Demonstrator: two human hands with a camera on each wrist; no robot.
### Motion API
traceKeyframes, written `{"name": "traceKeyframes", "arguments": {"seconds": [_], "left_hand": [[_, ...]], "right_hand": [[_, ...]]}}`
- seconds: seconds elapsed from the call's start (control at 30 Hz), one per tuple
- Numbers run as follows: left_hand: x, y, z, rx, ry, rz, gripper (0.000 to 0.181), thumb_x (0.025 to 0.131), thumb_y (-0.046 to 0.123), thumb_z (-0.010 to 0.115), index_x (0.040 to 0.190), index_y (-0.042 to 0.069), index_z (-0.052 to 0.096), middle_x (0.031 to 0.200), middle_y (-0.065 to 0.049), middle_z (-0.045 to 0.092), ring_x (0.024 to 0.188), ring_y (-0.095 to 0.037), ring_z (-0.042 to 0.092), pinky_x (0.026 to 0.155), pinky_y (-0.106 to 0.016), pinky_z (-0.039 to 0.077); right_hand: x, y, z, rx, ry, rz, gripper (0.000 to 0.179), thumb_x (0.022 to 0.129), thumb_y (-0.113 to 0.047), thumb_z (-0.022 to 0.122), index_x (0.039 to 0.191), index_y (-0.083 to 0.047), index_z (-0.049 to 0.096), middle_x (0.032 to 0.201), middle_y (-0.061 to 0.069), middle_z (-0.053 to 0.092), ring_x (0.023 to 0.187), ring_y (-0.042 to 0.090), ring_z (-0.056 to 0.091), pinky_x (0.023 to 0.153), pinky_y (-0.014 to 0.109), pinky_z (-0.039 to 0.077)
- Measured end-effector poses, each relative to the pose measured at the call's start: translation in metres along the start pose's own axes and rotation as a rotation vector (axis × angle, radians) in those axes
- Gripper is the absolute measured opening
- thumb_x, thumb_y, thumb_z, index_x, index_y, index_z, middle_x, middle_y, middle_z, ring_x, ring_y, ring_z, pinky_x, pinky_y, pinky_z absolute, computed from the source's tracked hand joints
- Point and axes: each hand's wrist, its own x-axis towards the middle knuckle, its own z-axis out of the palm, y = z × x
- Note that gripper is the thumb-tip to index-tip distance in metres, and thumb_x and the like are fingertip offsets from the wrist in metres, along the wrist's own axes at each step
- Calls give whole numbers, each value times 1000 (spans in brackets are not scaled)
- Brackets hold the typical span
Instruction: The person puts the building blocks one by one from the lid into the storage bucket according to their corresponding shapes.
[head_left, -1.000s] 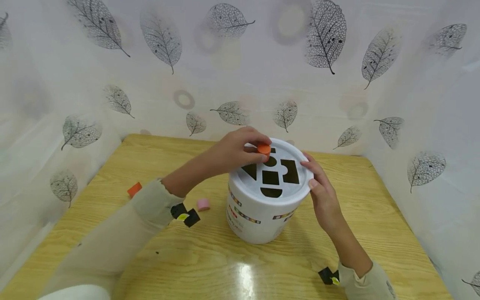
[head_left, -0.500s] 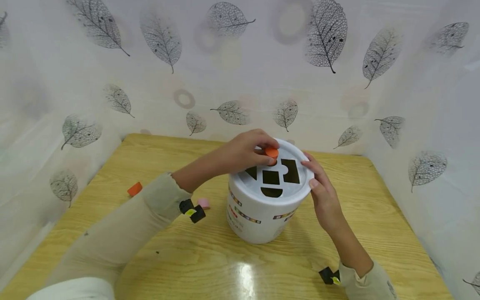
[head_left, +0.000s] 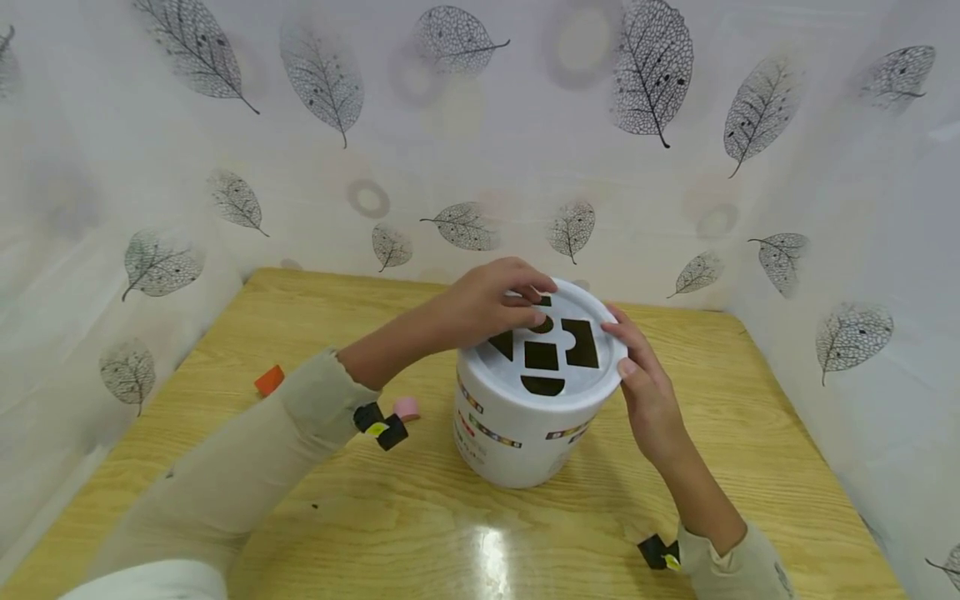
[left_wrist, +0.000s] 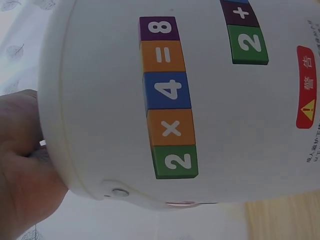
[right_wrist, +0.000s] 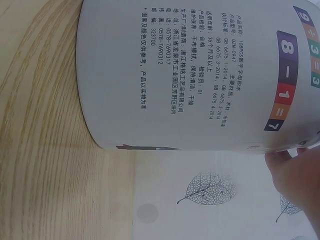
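Note:
A white shape-sorter bucket (head_left: pixel 510 446) stands upright on the wooden table in the head view. Dark shaped holes pierce its lid (head_left: pixel 501 377). My left hand (head_left: pixel 495 304) hovers over the lid's left side, thumb and fingers apart with nothing between them, by the round hole. My right hand (head_left: pixel 651 396) grips the lid's right rim with thumb and fingers. Printed number tiles cover the bucket wall (left_wrist: pixel 110 95) in the left wrist view. No orange cylinder shows now; the bucket's inside is hidden.
Left of the bucket lie an orange block (head_left: pixel 269 380) and a pink block (head_left: pixel 407 408), the latter close to the left wrist's black camera mount (head_left: pixel 381 425). A leaf-patterned sheet (head_left: pixel 480 150) rises behind and beside the table (head_left: pixel 420 525).
The left hand carried an orange cylinder rightward to the round hole and let go; the cylinder is out of sight. The right hand stays on the rim.

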Motion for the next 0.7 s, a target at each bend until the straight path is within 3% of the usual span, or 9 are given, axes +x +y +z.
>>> {"name": "traceKeyframes", "arguments": {"seconds": [0.2, 0.47, 0.7], "left_hand": [[-14, -8, -6, -55, 89, 43, 36, 96, 16, 70, 131, 9, 65, 129, -5, 60, 116, -13, 62, 99, -24, 53], [-50, -26, -20, -63, 240, 118, 34, 98, 15, 68, 130, 5, 63, 131, -5, 59, 115, -17, 63, 101, -27, 52], [-76, -50, -24, -129, 327, 93, 34, 97, 11, 68, 130, 5, 63, 129, -7, 60, 115, -20, 63, 101, -31, 54]], "right_hand": [[0, 0, 1, 7, 2, 5, 42, 105, -14, 34, 144, -10, 48, 165, 6, 24, 154, 23, 18, 116, 19, 31], [0, -2, 1, 19, 5, -7, 42, 105, -13, 35, 144, -10, 49, 165, 9, 23, 153, 23, 19, 115, 18, 31], [0, -2, 2, 20, 6, 0, 42, 105, -13, 35, 144, -11, 49, 165, 10, 22, 153, 23, 19, 115, 18, 32]]}}
